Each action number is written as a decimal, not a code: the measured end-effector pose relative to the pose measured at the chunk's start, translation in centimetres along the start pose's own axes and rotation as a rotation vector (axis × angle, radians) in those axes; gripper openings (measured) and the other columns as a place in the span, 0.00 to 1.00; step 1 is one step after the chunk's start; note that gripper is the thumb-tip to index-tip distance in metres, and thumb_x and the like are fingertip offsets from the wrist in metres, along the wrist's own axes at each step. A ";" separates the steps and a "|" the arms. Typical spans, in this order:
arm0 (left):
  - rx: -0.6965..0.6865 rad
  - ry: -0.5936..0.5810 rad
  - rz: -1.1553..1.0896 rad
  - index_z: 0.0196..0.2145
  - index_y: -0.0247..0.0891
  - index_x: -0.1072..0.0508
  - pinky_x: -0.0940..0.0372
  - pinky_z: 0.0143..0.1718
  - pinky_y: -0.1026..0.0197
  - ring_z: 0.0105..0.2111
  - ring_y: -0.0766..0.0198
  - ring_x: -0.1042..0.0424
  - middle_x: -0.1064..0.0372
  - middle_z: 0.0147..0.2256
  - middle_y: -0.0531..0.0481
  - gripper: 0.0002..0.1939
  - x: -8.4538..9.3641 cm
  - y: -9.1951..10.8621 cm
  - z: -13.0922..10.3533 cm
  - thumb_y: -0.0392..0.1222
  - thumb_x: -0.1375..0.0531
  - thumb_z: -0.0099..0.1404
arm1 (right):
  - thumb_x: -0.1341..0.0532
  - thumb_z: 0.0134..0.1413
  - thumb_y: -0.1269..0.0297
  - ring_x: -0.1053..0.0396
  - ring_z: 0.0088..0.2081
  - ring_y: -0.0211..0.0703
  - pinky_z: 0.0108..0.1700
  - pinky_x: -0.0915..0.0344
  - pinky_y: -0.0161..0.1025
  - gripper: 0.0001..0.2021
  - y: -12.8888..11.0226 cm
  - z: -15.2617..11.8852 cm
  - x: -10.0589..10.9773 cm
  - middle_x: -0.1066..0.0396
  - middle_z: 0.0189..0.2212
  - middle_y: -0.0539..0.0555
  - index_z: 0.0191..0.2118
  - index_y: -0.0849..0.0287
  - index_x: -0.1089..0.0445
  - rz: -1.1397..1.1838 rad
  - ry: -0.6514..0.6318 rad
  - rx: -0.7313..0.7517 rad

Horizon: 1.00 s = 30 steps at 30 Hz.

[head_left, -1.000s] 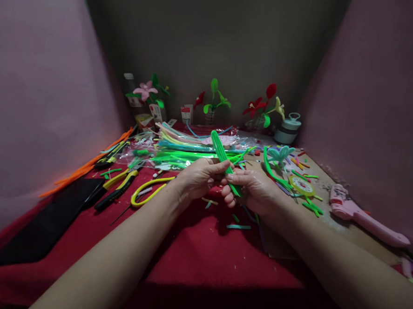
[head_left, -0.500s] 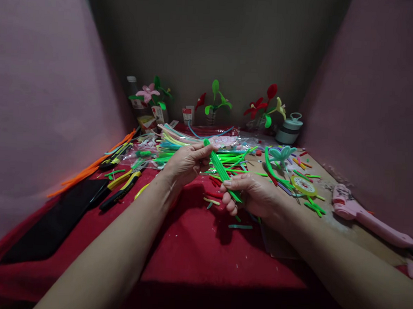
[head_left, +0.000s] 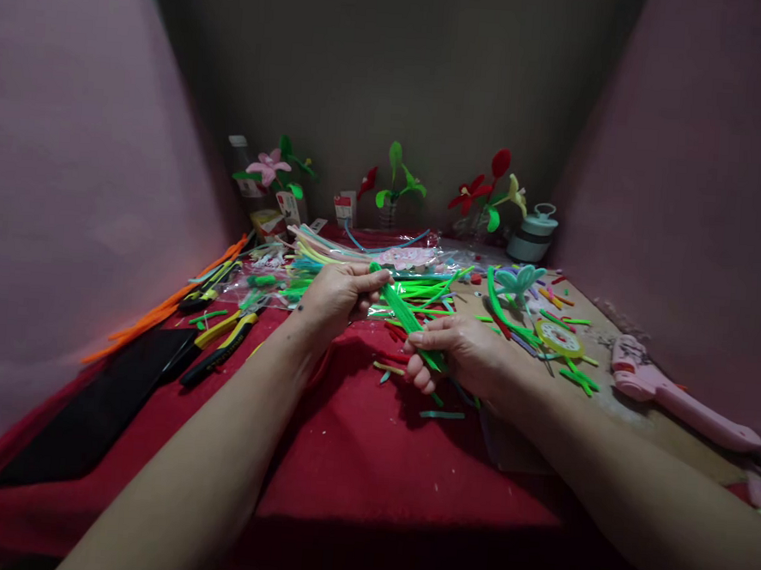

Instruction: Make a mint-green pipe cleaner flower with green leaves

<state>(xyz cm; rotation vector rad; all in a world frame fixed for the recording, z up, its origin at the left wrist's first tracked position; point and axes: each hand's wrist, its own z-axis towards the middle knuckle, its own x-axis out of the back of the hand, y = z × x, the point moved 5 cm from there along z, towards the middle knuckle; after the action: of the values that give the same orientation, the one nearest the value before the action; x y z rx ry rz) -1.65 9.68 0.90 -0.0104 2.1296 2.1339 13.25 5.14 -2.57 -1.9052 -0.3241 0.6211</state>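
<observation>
Between my hands is a flat bundle of bright green pipe cleaners (head_left: 402, 309), tilted down to the right above the table. My left hand (head_left: 345, 293) pinches its upper end between thumb and fingers. Around the lower end, my right hand (head_left: 444, 347) is closed, with the thumb on top and the fingers curled beneath. Behind the hands, more green pipe cleaners (head_left: 419, 289) lie loose on and around clear plastic bags. Short red and pale cut pieces (head_left: 390, 367) are scattered on the red cloth (head_left: 344, 455) under the bundle.
Pliers with yellow-and-black handles (head_left: 222, 344) and a black flat object (head_left: 95, 405) lie at left. To the right are a teal pipe-cleaner flower (head_left: 521, 282), a yellow tape roll (head_left: 558, 338) and a pink glue gun (head_left: 676, 393). Finished flowers (head_left: 393, 178) stand along the back.
The bundle looks slightly wider and flatter, its strands more side by side. Both hands keep their grip in nearly the same place; the view has shifted a little.
</observation>
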 end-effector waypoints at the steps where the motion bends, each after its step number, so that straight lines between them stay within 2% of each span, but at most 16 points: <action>1: -0.003 0.011 -0.003 0.24 0.31 0.30 0.58 0.12 0.72 0.12 0.77 0.49 0.42 0.15 0.56 0.08 0.0 0.0 0.0 0.39 0.35 0.49 | 0.43 0.50 0.73 0.32 0.17 0.39 0.20 0.34 0.35 0.05 0.0 0.0 0.0 0.29 0.18 0.57 0.26 0.66 0.34 -0.014 0.007 0.006; 9: 0.025 0.054 -0.071 0.21 0.33 0.35 0.58 0.11 0.72 0.10 0.77 0.51 0.44 0.13 0.58 0.10 -0.2 -0.3 0.0 0.37 0.36 0.50 | 0.42 0.50 0.71 0.33 0.16 0.37 0.20 0.34 0.35 0.06 0.1 -0.4 -0.5 0.29 0.19 0.57 0.25 0.66 0.33 -0.107 0.012 -0.001; 14: -0.077 0.178 0.024 0.17 0.34 0.40 0.60 0.11 0.71 0.10 0.78 0.53 0.48 0.11 0.59 0.15 -0.4 -0.1 -0.4 0.38 0.36 0.50 | 0.42 0.49 0.72 0.34 0.16 0.37 0.20 0.35 0.35 0.05 -0.2 -0.5 -0.5 0.30 0.18 0.56 0.25 0.66 0.34 -0.096 0.045 0.042; 17: -0.094 0.198 -0.024 0.17 0.34 0.40 0.62 0.11 0.71 0.10 0.79 0.56 0.51 0.11 0.61 0.15 -0.6 -0.4 -0.4 0.38 0.35 0.49 | 0.42 0.50 0.72 0.34 0.16 0.37 0.19 0.35 0.35 0.05 -0.1 -0.7 -0.7 0.30 0.18 0.56 0.25 0.65 0.35 -0.081 0.062 0.034; 20: 0.002 0.114 -0.144 0.19 0.36 0.41 0.60 0.11 0.71 0.10 0.78 0.56 0.50 0.12 0.62 0.16 -0.9 -1.2 -0.1 0.38 0.34 0.49 | 0.43 0.50 0.73 0.33 0.16 0.38 0.19 0.35 0.35 0.04 0.0 -0.8 -0.7 0.30 0.18 0.57 0.26 0.65 0.36 -0.044 0.042 -0.005; 23: 0.129 -0.118 -0.220 0.20 0.36 0.41 0.57 0.12 0.71 0.10 0.77 0.55 0.51 0.11 0.62 0.16 -1.8 -1.8 0.0 0.39 0.34 0.50 | 0.45 0.51 0.74 0.33 0.16 0.38 0.20 0.34 0.34 0.05 -0.2 -0.6 -0.5 0.30 0.17 0.56 0.27 0.66 0.35 -0.010 0.005 -0.019; 25: 0.165 -0.232 -0.238 0.21 0.35 0.40 0.56 0.12 0.71 0.11 0.78 0.54 0.51 0.12 0.62 0.15 -2.3 -2.0 -0.1 0.38 0.33 0.50 | 0.46 0.52 0.74 0.33 0.16 0.38 0.20 0.35 0.34 0.07 -0.3 -0.4 -0.2 0.30 0.17 0.56 0.27 0.67 0.34 0.014 -0.022 -0.018; 30: 0.156 -0.240 -0.226 0.22 0.33 0.37 0.54 0.14 0.72 0.13 0.78 0.49 0.45 0.14 0.59 0.14 -2.9 -2.0 -0.5 0.37 0.33 0.49 | 0.47 0.52 0.73 0.32 0.16 0.38 0.20 0.35 0.34 0.09 -0.2 0.0 0.2 0.30 0.17 0.56 0.27 0.68 0.32 0.056 -0.065 -0.036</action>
<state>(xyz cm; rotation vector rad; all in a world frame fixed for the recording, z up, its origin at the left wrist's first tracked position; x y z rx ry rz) 1.37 8.89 -0.81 0.0178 2.0402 1.7463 13.42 5.32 -2.49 -1.9372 -0.3265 0.7205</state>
